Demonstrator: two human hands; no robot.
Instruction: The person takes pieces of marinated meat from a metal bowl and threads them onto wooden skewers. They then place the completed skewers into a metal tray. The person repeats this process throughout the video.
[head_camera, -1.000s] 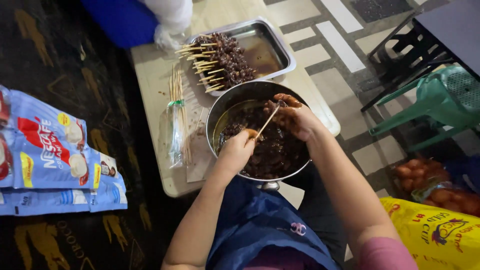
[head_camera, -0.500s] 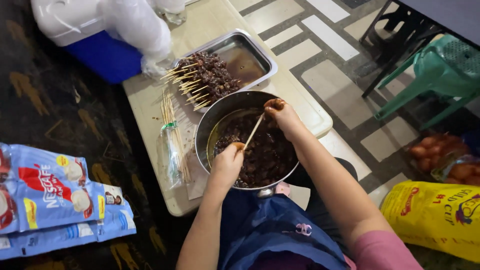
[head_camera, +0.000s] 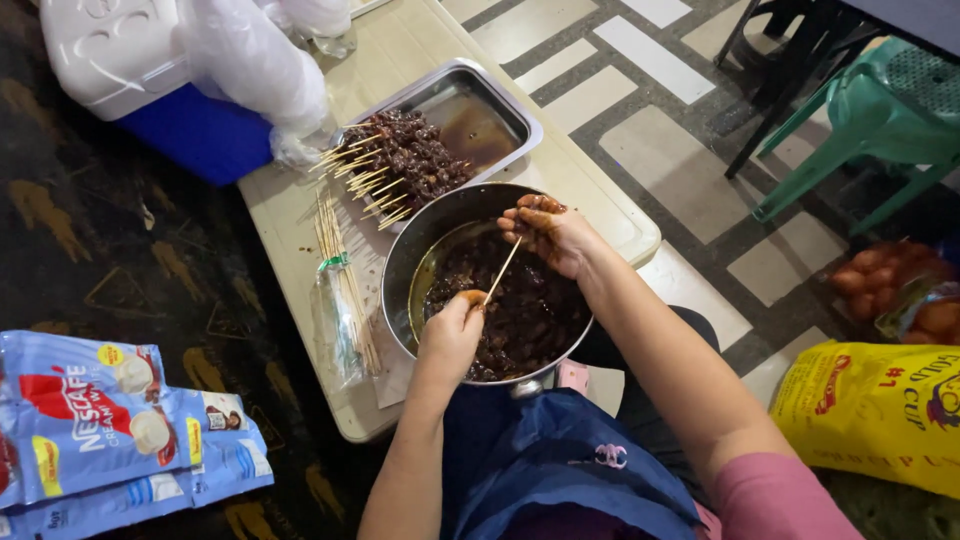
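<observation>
Both hands over the metal bowl (head_camera: 400, 262) of dark marinated meat (head_camera: 520, 310) on the tabletop (head_camera: 600, 205). Left hand (head_camera: 452, 335): fingers clenched on the lower end of a bamboo skewer (head_camera: 501, 272). Right hand (head_camera: 548, 232): sauce-covered fingers pinching meat at the skewer's tip. Tray (head_camera: 505, 105) of finished skewers (head_camera: 405, 160) just beyond the bowl. Bundle of bare sticks (head_camera: 345, 275) lies left of it.

I see a beige worktop (head_camera: 590, 190) carrying a metal tray (head_camera: 500, 95) of skewered meat, a round metal bowl (head_camera: 420, 240), loose bamboo skewers (head_camera: 335, 260) and a clear bag (head_camera: 330, 325).
</observation>
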